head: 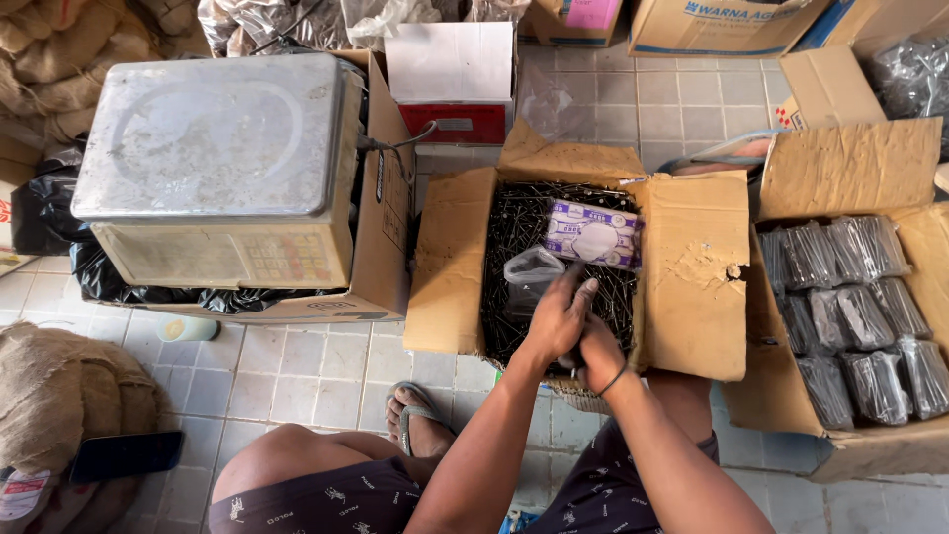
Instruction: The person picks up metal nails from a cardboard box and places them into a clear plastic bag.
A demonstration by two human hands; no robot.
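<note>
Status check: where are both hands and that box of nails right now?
Left hand and right hand both down in the open cardboard box of loose dark nails. Clear plastic bag at the fingertips. Small purple packet lies on the nails.

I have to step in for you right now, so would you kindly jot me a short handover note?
Left hand: in the open carton of loose nails, beside a clear plastic bag.
Right hand: at the carton's near edge, contents hidden.
Scale: on a box to the left, pan bare.
Done: filled bags are packed in the right-hand carton.
Left: many loose nails remain.
</note>
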